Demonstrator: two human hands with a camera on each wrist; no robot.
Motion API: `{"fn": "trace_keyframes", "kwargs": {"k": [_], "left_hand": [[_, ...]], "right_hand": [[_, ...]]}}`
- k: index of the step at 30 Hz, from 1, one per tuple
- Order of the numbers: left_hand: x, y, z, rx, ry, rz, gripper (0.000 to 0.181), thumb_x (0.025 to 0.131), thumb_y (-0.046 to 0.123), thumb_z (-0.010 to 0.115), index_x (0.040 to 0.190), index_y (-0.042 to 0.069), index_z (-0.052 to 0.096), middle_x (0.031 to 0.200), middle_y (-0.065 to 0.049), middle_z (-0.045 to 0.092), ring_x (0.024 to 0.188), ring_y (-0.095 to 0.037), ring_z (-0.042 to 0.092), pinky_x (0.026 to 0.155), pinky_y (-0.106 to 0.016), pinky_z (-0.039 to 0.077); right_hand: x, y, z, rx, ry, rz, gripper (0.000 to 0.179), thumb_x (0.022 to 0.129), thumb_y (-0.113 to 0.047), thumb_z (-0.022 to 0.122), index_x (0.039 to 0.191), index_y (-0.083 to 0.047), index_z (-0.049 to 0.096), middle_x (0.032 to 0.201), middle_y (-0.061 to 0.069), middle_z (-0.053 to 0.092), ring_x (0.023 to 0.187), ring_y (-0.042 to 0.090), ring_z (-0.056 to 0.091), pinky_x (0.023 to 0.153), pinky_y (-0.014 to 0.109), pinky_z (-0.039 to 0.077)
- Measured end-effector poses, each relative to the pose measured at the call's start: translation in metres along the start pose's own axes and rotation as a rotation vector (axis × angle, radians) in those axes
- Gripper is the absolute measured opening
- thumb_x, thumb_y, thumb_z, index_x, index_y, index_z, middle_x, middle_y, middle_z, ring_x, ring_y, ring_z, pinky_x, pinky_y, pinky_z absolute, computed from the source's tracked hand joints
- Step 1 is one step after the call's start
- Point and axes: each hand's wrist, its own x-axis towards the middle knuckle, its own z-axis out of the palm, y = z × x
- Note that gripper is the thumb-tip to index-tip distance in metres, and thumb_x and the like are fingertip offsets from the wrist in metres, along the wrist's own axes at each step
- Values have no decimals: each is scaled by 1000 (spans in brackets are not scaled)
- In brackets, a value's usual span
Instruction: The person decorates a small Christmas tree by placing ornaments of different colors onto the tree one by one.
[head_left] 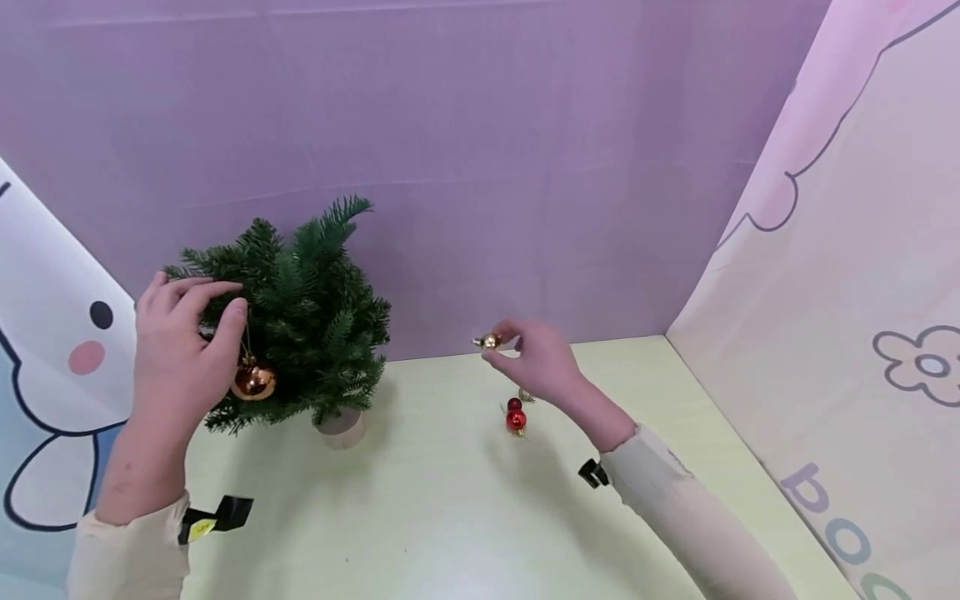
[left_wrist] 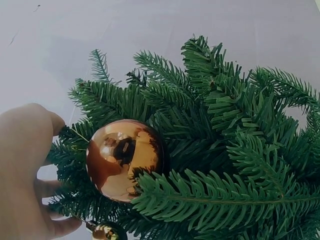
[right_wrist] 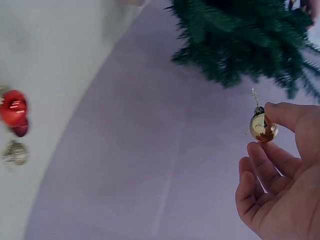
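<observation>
two hands stand well apart above a pale table [head_left: 435, 508]. the right hand [head_left: 543, 362] pinches a small gold ball [head_left: 492, 341], raised off the table to the right of a green tree [head_left: 300, 308] in a pot [head_left: 342, 431]. the left hand [head_left: 176, 350] curves about the tree's left edge, beside a large copper ball [head_left: 253, 382]; whether it grips anything there cannot be told. a red ball [head_left: 516, 420] and a dark red ball [head_left: 513, 403] lie on the table near each other, below the right hand in the head view. likely faults: the small gold ball, smooth and held at its side, could slip if the pinch loosens; a push on the green tree, which overhangs its pot, could tip it or dislodge the large copper ball. orientation: the small gold ball is round, without a long axis of its own, so its cap [right_wrist: 259, 110] and loop [right_wrist: 254, 96] set the line. in the head view the cap points left, towards the tree, nearly level; in the right wrist view the loop points up, towards the same tree.
</observation>
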Motion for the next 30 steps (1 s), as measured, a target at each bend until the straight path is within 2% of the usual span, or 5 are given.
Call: {"fn": "trace_keyframes", "kwargs": {"k": [9, 14, 19, 24, 30], "left_hand": [[-3, 1, 0, -6, 42, -21, 33, 100, 20, 52, 119, -4, 64, 134, -27, 46, 144, -32, 16, 116, -45, 5], [-4, 5, 3, -17, 42, -58, 33, 100, 21, 52, 122, -1, 65, 136, -23, 46, 145, -24, 13, 116, -47, 6], [-4, 2, 3, -28, 28, -58, 33, 100, 21, 52, 121, -1, 65, 136, -23, 46, 145, -25, 14, 116, -49, 6], [-4, -5, -1, -42, 18, -64, 32, 101, 19, 51, 121, -2, 64, 134, -24, 47, 145, -25, 14, 115, -53, 6], [0, -13, -5, -66, 17, -54, 32, 101, 18, 50, 120, -3, 64, 132, -24, 48, 145, -25, 17, 115, -49, 8]], "right_hand": [[37, -33, -8, 19, -57, -188, 18, 86, -30, 74, 99, -18, 72, 94, -4, 68, 81, 12, 59, 71, 28, 48], [50, -43, -11, 65, -86, -240, 16, 87, -31, 73, 98, -19, 71, 93, -8, 67, 81, 9, 57, 72, 26, 47], [58, -55, -8, 74, -97, -255, 15, 88, -33, 72, 97, -22, 71, 92, -12, 65, 81, 6, 56, 72, 24, 46], [65, -67, -3, 78, -131, -243, 22, 88, -37, 71, 103, -20, 71, 96, -8, 68, 80, 10, 58, 71, 25, 46], [71, -83, 3, 111, -147, -237, 24, 88, -37, 72, 105, -21, 70, 96, -7, 67, 80, 8, 57, 70, 25, 47]]}}
